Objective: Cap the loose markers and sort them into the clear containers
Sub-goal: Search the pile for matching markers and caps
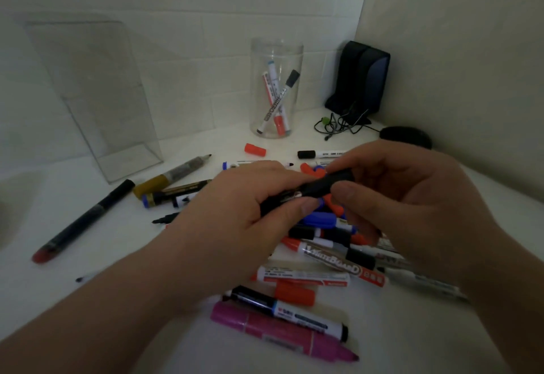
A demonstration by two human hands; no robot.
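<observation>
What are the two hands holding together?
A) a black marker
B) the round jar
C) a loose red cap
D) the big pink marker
A: the left hand and the right hand both grip the black marker, one at each end, while the pink marker lies untouched on the table.

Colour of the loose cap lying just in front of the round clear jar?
Orange-red; the small loose plastic cap shows best in the head view.
</observation>
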